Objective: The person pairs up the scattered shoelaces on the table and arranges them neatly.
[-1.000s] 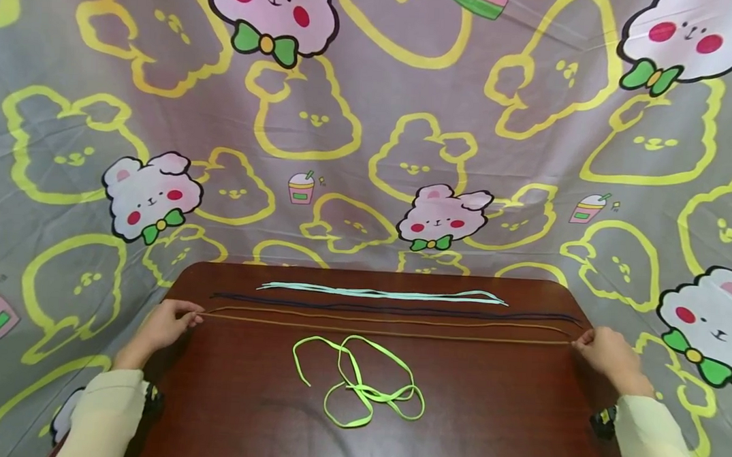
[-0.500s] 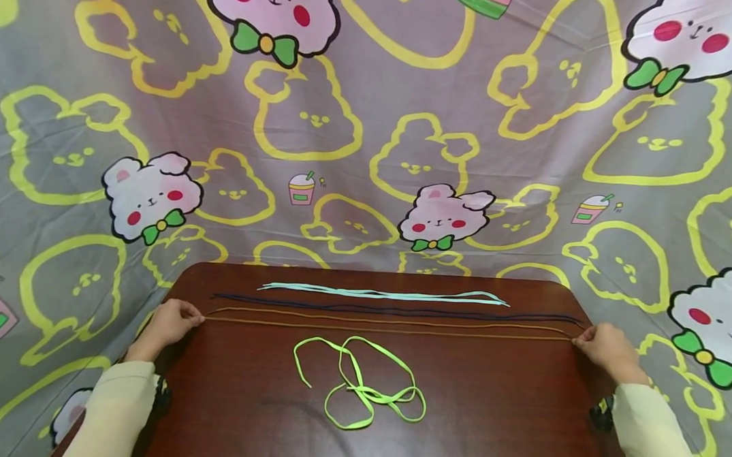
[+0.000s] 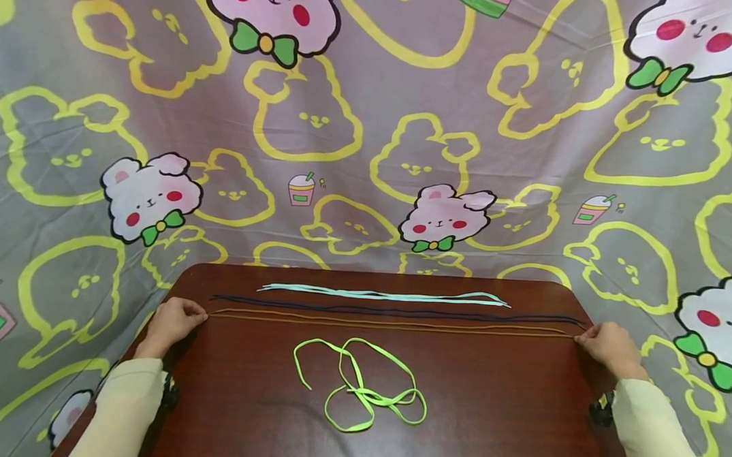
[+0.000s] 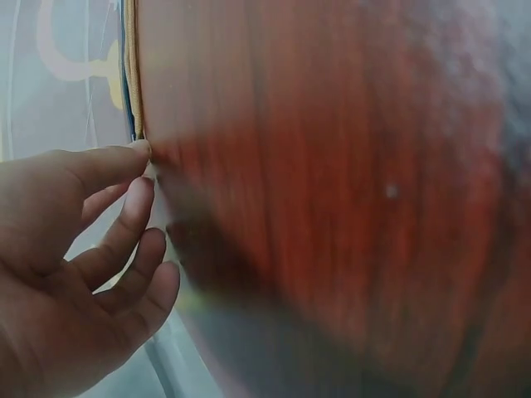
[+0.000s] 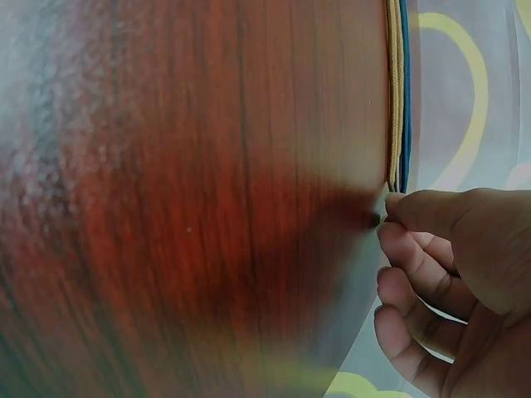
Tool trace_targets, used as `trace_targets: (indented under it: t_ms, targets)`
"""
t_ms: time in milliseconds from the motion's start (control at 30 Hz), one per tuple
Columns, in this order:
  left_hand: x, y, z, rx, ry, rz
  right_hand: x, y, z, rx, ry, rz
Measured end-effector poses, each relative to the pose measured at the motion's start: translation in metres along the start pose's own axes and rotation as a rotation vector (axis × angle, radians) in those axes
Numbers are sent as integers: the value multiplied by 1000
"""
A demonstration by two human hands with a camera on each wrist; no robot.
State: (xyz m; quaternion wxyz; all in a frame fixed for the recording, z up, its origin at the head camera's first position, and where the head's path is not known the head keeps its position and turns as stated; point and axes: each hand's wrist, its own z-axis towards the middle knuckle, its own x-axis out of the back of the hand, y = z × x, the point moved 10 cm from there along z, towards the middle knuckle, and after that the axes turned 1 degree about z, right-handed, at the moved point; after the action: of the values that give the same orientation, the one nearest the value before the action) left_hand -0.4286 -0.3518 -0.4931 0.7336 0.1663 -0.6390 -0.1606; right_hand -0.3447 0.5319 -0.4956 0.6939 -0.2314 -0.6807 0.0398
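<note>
My left hand [image 3: 174, 322] pinches the left end of a thin brown shoelace [image 3: 398, 327] between thumb and fingertip. At its other end, my right hand [image 3: 612, 347] pinches it the same way, so it runs nearly straight across the table. Just behind lies a second brown shoelace [image 3: 313, 315], very close and almost parallel. In the left wrist view the brown lace [image 4: 132, 66] leads up from my fingertips. The right wrist view has two brown strands [image 5: 395, 91] side by side above my thumb. Both hands' other fingers are loosely bent.
Dark blue laces [image 3: 362, 309] lie stretched out behind the brown ones, and pale turquoise laces [image 3: 375, 296] farther back. A lime-green lace [image 3: 383, 397] lies in loose loops at the middle of the brown table [image 3: 487, 411]. Patterned cloth [image 3: 345, 132] hangs behind the table.
Both hands have shifted slightly away from the body, and the front brown lace has moved back toward the brown one behind it, narrowing the gap. The other laces lie as before.
</note>
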Motion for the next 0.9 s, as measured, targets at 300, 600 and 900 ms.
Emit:
trace_targets:
  t_ms: [300,600,900]
  targets:
    - [-6,-4,4,47,-3,3,0,1,-3,-4,4,9]
    - [-4,2,1,37,18,19,1,0,-4,-29,1,17]
    - [15,37,-5,-22,66,130,12,-38,-7,24,22,-11]
